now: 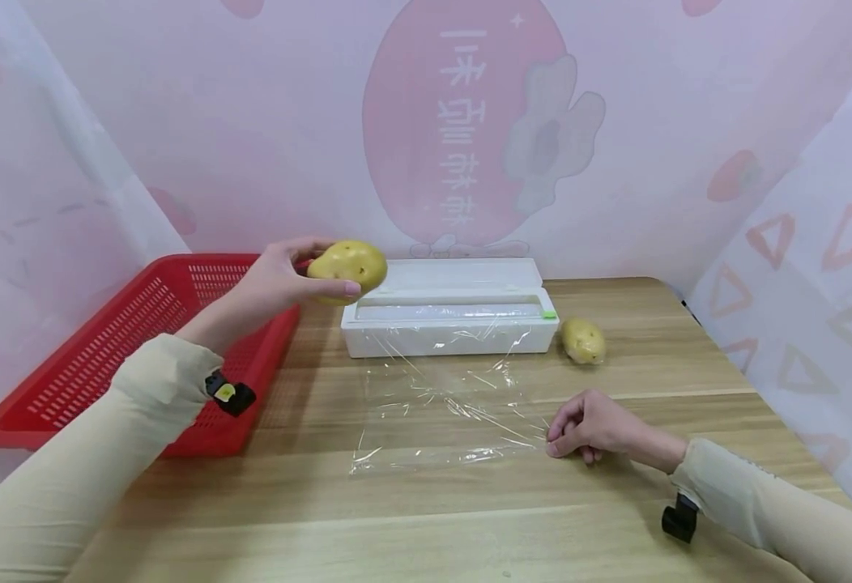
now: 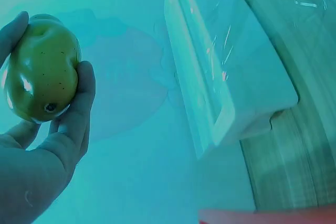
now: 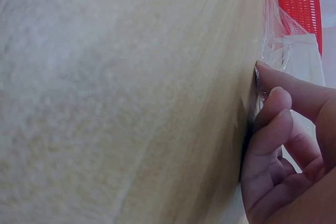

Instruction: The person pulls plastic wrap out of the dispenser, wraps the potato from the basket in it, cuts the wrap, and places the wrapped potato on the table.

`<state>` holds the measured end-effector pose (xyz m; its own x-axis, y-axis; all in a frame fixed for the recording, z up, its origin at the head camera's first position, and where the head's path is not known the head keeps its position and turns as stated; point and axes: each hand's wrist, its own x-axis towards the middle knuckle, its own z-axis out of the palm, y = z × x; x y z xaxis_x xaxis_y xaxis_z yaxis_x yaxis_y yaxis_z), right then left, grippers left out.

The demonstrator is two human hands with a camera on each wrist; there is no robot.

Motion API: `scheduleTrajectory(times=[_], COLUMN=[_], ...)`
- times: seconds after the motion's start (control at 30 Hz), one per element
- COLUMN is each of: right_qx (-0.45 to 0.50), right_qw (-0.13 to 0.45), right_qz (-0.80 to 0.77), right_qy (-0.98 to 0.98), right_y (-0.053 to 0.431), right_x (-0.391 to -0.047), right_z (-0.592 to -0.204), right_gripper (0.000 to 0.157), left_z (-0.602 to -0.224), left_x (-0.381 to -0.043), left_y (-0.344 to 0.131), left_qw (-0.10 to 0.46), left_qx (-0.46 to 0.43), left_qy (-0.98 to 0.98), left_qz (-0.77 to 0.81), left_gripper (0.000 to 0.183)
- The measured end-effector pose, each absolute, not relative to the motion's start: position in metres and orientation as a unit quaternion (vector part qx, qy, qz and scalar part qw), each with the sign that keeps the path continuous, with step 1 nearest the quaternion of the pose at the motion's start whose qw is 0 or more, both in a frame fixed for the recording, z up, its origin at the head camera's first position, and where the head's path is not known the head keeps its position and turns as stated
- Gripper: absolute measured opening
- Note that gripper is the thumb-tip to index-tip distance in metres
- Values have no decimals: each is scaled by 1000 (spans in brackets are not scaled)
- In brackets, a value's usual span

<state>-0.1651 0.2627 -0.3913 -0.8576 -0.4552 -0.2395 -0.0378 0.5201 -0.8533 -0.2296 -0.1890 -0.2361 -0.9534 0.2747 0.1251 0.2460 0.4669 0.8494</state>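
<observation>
My left hand [image 1: 280,271] grips a yellow potato [image 1: 353,269], held up between the red basket and the white box; in the left wrist view thumb and fingers curl round the potato [image 2: 44,72]. At the near right corner of a sheet of clear plastic wrap [image 1: 448,413], my right hand [image 1: 594,427] pinches the film close over the table. The right wrist view has this hand [image 3: 289,140] with its fingertips on the film's edge. From the open white wrap box [image 1: 448,338], the sheet runs forward over its front onto the table.
A red plastic basket [image 1: 269,376] stands at the left. Another potato [image 1: 582,340], with a film-like sheen, lies right of the box on the wooden table [image 1: 426,534]. Behind the table rises a pink printed backdrop [image 1: 266,121].
</observation>
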Motion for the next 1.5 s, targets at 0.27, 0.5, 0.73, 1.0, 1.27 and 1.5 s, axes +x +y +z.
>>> scheduleTrajectory(times=[0.27, 0.5, 0.73, 1.0, 1.27, 1.5], right_qx=[-144, -144, -141, -150, -180, -219], right_qw=[229, 225, 228, 231, 262, 260], right_qz=[-470, -470, -469, -466, -454, -422], right_qy=[840, 842, 841, 841, 832, 840], right_y=[262, 265, 265, 265, 266, 265], right_x=[-161, -162, -162, -162, -165, -168], right_z=[-392, -388, -388, -386, -382, -374], right_gripper=[16, 17, 17, 17, 17, 21], left_z=[-252, -292, -344, -374, -383, -380], left_x=[-212, -189, -180, -179, -176, -172], left_y=[-161, -110, -78, -56, -51, -54], left_qw=[56, 135, 151, 134, 118, 125], left_qx=[168, 198, 213, 252, 285, 300], left_qy=[848, 824, 819, 822, 824, 831], left_qz=[500, 514, 511, 493, 476, 452], left_gripper=[72, 71, 66, 64, 59, 59])
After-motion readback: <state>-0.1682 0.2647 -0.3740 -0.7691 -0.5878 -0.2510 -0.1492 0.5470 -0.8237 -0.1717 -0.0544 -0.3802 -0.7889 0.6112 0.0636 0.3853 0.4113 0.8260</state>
